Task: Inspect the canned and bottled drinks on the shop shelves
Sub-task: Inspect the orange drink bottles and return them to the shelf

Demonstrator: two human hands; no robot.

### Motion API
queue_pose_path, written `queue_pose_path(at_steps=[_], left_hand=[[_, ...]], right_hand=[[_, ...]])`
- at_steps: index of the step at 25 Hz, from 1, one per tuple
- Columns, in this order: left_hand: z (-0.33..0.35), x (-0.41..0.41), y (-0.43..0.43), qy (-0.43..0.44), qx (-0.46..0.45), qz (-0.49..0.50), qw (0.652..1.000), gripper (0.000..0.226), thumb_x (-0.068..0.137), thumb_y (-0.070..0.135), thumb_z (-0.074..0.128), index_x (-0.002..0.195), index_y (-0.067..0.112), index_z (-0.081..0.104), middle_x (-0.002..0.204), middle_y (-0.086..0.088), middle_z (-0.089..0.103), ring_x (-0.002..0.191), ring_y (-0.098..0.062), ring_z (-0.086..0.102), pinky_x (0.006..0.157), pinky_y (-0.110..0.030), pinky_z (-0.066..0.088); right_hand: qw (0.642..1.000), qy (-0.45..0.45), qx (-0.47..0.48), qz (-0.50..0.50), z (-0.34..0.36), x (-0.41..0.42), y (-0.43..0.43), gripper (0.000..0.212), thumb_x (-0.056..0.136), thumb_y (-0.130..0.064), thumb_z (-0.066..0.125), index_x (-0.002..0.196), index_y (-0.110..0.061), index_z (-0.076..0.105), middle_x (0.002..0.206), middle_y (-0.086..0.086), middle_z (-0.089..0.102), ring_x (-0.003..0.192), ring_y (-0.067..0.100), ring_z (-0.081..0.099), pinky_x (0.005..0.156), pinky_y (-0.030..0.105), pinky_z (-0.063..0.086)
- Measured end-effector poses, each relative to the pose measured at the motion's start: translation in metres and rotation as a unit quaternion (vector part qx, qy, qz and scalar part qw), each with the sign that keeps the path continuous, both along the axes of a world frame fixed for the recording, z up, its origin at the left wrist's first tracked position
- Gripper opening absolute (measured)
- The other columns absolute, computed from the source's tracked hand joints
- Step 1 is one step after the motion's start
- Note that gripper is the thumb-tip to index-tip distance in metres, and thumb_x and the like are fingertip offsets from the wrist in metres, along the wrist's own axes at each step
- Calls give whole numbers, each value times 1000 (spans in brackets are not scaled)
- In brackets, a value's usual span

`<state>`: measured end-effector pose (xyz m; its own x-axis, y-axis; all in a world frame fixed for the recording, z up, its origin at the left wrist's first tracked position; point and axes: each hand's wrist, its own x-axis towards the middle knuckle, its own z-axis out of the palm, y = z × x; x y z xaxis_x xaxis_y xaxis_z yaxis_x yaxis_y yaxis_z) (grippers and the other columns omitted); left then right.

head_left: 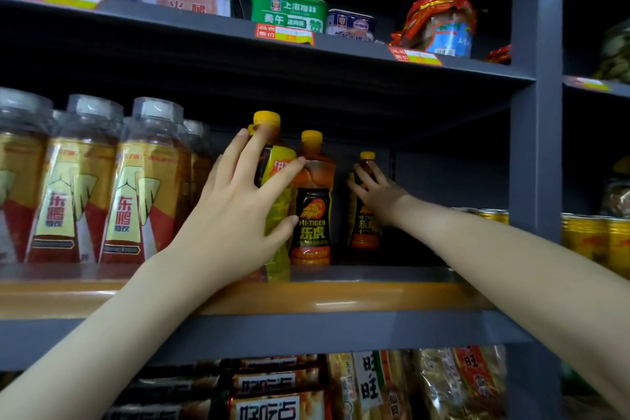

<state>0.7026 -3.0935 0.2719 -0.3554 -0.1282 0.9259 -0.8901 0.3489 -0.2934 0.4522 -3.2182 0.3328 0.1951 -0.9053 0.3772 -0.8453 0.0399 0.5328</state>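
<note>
Head view, my left hand (235, 201) gripping front yellow-labelled bottle (281, 198), my right hand (378, 193) grasping rear bottle (366, 225), both upright.

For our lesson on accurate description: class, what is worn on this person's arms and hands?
Nothing that shows. The left hand and right hand are bare: no gloves, rings or watch. The left forearm and right forearm are bare too, with no sleeve in view. The fingernails look short.
</note>
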Motion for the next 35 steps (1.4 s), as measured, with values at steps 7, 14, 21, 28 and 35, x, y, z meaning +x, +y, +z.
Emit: queue_pose_path(at_steps=[7,14,21,28,35], left_hand=[[0,-3,4,8,13,9,1000,66,84,48,45,145,25,42,157,-21,19,145,-43,13,109,-52,21],[0,-4,9,7,32,5,999,66,82,42,54,144,22,44,157,-22,19,145,-43,14,110,-55,25],[0,-5,20,12,48,31,998,67,86,38,66,147,24,41,158,-22,14,146,-42,9,111,-60,16],[-15,-35,52,145,92,-87,981,71,89,56,46,150,24,30,160,-14,15,148,-30,4,117,-49,2],[-34,-81,141,214,202,-453,842,78,74,42,73,136,18,32,126,10,56,117,-3,56,92,-10,44]], right_hand=[[929,-299,-38,216,15,33,53,78,97,-15,43,149,-44,-6,160,11,10,128,37,45,88,41,51],[794,-482,30,370,-9,60,111,76,91,-36,56,148,-47,6,157,6,23,136,29,36,105,42,40],[805,-448,-52,386,-33,71,119,96,79,-17,76,148,-39,14,156,3,12,135,32,38,101,35,43],[836,-255,-183,451,-49,28,187,86,87,-4,64,141,-48,14,159,-9,-9,132,33,43,87,47,55],[715,-225,-208,628,-84,14,265,100,87,1,64,145,-47,-2,159,-9,-9,145,11,17,94,43,53]])
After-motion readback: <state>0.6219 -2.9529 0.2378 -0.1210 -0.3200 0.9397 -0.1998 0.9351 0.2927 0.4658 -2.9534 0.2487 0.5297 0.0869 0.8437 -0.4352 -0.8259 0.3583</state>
